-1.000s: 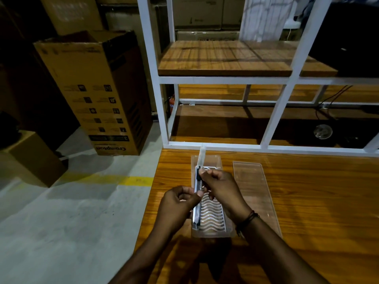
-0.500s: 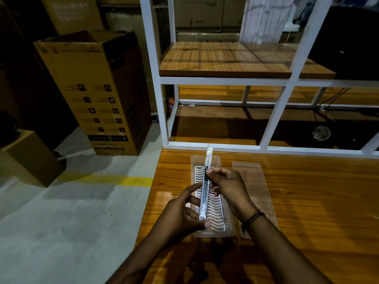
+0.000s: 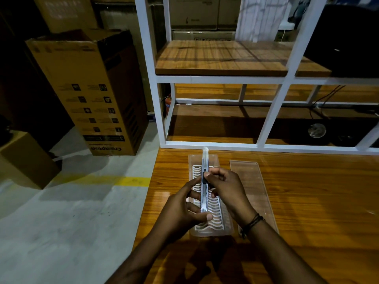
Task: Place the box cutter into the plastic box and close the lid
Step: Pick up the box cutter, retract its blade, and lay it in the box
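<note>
A slim silver box cutter point(image 3: 204, 181) with a black slider is held lengthwise above the clear plastic box point(image 3: 223, 230), its blade end pointing away from me. My right hand point(image 3: 227, 187) pinches it at the slider. My left hand point(image 3: 182, 210) steadies its near end with thumb and fingers. The box lies open on the wooden table, with a white wavy insert inside. The clear lid point(image 3: 253, 187) lies flat on the table just right of the box, partly behind my right wrist.
A white metal shelf frame point(image 3: 272, 113) with wooden boards stands right behind the table's far edge. The table's left edge point(image 3: 151, 191) drops to a concrete floor with a yellow line. Cardboard cartons point(image 3: 90, 89) stand at the left.
The cutter has shifted from the box's left side to over its middle. My left hand's fingers have spread from a closed pinch to a looser hold at the near end.
</note>
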